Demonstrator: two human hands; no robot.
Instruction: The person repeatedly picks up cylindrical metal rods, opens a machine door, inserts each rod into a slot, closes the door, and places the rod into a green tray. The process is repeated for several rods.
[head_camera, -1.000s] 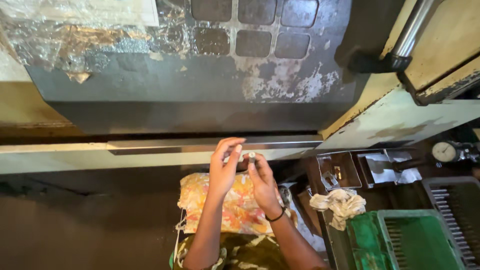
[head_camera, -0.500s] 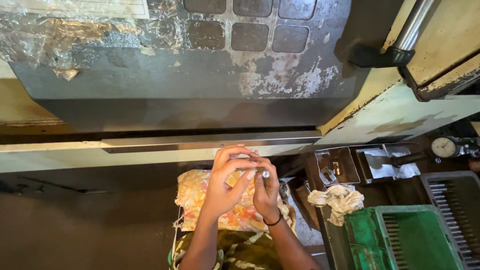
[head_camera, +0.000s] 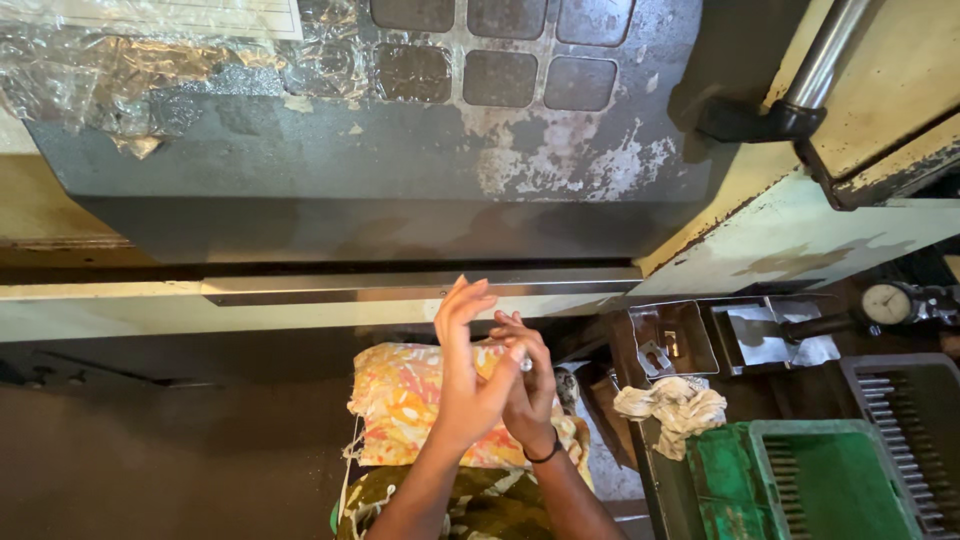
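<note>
Hands (head_camera: 495, 375) around small metal piece (head_camera: 524, 364), orientation unclear

Dim, warm light from the right; deep shadow lower left; mostly sharp.

The machine panel (head_camera: 330, 190) is dark grey with whitish patches where the paint has flaked, its square buttons (head_camera: 500, 60) are a darker grey, and the machine housing (head_camera: 800, 240) around it is cream with dark stains. Under the hands lies a cushion (head_camera: 405, 405) printed in yellow, orange and pink on white, resting on a cloth (head_camera: 480, 505) with an olive and yellow pattern. A black band (head_camera: 543, 456) circles the right wrist; to the right sit an off-white rag (head_camera: 672, 408), a bright green crate (head_camera: 800, 485), a grey crate (head_camera: 905, 430), silvery metal trays (head_camera: 700, 345) and a white-faced dial gauge (head_camera: 886, 303).
</note>
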